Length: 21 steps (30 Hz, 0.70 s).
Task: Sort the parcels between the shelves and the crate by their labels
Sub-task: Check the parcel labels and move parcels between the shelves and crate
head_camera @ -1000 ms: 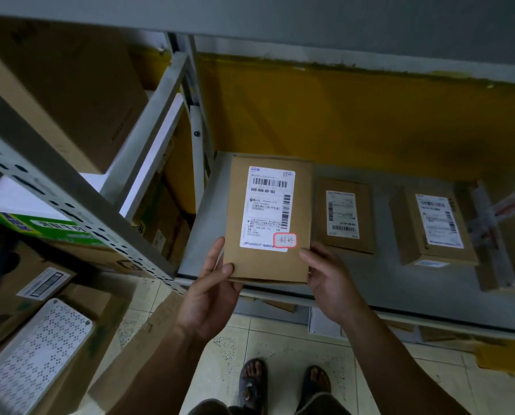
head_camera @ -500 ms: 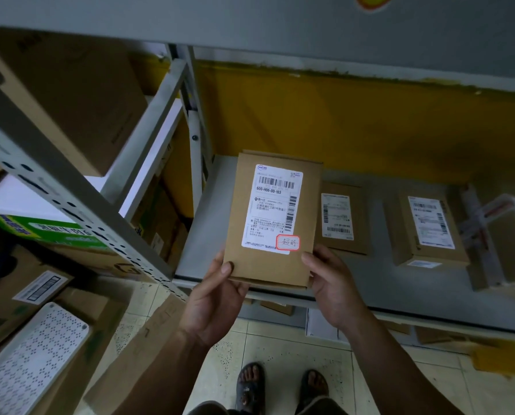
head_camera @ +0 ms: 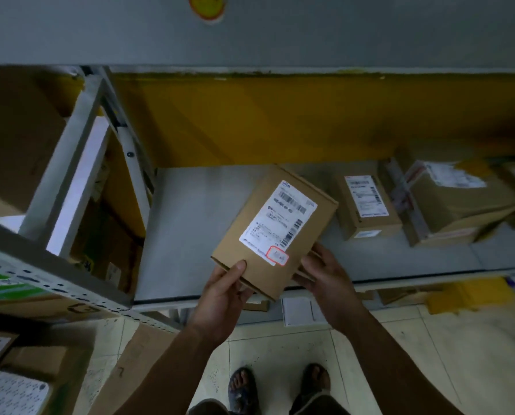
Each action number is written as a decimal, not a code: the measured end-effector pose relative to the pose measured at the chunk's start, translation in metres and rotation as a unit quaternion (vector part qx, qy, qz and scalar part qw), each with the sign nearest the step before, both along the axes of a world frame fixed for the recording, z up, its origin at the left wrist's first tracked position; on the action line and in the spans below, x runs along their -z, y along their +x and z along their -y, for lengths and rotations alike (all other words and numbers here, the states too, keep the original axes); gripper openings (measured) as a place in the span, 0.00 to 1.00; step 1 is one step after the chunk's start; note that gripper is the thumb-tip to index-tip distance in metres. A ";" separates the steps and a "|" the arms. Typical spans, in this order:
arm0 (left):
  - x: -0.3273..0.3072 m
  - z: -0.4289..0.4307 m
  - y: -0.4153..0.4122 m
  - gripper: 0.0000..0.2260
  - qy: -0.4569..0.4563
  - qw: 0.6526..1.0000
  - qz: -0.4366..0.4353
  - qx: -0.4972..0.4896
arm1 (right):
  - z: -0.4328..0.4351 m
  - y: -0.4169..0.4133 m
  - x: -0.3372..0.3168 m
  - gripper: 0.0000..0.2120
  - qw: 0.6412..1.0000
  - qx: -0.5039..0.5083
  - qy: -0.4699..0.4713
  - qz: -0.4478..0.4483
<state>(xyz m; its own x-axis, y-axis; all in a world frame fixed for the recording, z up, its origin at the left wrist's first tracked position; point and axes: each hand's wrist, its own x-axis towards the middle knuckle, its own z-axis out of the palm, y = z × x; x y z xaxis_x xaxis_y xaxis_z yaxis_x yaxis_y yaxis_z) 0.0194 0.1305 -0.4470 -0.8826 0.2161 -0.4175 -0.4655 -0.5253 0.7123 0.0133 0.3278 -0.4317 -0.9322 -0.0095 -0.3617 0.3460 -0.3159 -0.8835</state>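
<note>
Above the near edge of the shelf [head_camera: 190, 229], the parcel [head_camera: 275, 232] was held tilted, gripped at its near corners by left hand [head_camera: 223, 298] & right hand [head_camera: 325, 274]; judged light, stiff cardboard, best taken by opp. edges.

A yellow wall [head_camera: 280, 121] spans 12 o'clock, with a round yellow sticker [head_camera: 207, 7] above it at the top edge. Pale floor tiles [head_camera: 430, 354] spread at 5 o'clock, 2 sandalled feet [head_camera: 242, 387] stand at 6 o'clock, and a white perforated panel [head_camera: 10, 393] lies at 8 o'clock.
</note>
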 end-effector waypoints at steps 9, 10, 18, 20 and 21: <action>-0.005 -0.066 -0.017 0.19 -0.089 0.984 -0.009 0.153 | -0.113 0.047 -0.010 0.29 0.974 0.222 0.041 0.009; -0.006 -0.079 -0.016 0.19 -0.098 0.980 -0.009 0.171 | -0.125 0.055 -0.010 0.27 0.973 0.226 0.050 0.008; -0.012 -0.221 0.014 0.13 -0.150 0.953 -0.029 0.263 | -0.231 0.146 -0.007 0.14 0.950 0.305 0.064 0.014; -0.012 -0.261 0.027 0.13 -0.154 0.946 -0.040 0.283 | -0.257 0.169 -0.002 0.14 0.937 0.343 0.058 0.023; -0.012 -0.288 0.036 0.13 -0.156 0.941 -0.046 0.296 | -0.274 0.184 0.001 0.14 0.930 0.364 0.052 0.027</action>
